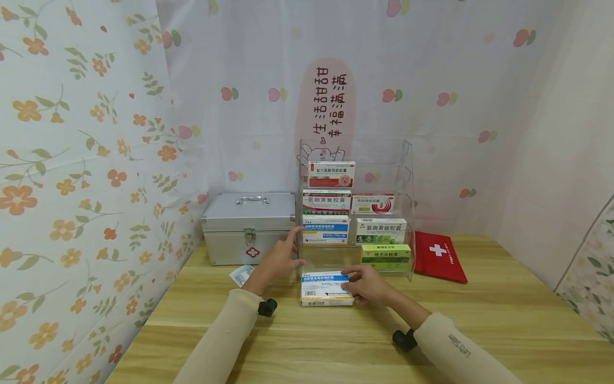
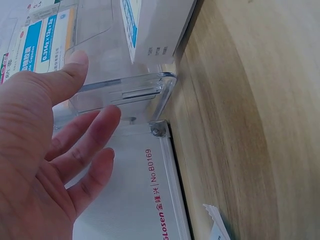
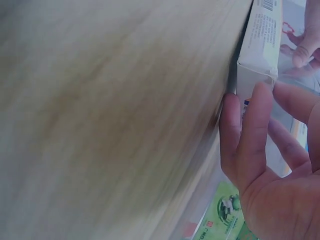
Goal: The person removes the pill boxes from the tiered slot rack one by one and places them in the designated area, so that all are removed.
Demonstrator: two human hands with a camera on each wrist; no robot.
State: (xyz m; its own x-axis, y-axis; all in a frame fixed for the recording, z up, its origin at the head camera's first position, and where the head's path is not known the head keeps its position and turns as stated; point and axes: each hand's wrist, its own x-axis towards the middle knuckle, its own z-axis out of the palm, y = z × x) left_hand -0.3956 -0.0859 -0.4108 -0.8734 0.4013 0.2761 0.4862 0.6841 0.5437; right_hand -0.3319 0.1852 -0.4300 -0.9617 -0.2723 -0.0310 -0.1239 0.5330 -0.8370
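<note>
A white, blue and orange medicine box (image 1: pixel 326 290) stands on the table before a clear tiered rack (image 1: pixel 331 257), its printed face toward me. My right hand (image 1: pixel 368 284) grips the box by its right end; in the right wrist view, fingertips (image 3: pixel 261 95) lie against the end flap. At the rack's left side is my left hand (image 1: pixel 278 262), fingers spread and holding nothing. Its thumb (image 2: pixel 75 70) shows beside the clear plastic in the left wrist view. A matching blue and white box (image 1: pixel 326 230) sits on a tier above.
Several other medicine boxes, among them a green one (image 1: pixel 385 258), fill the rack's tiers. A silver first-aid case (image 1: pixel 249 226) stands left of the rack. In front of it lies a small packet (image 1: pixel 241 274). Right of the rack lies a red first-aid pouch (image 1: pixel 438 257).
</note>
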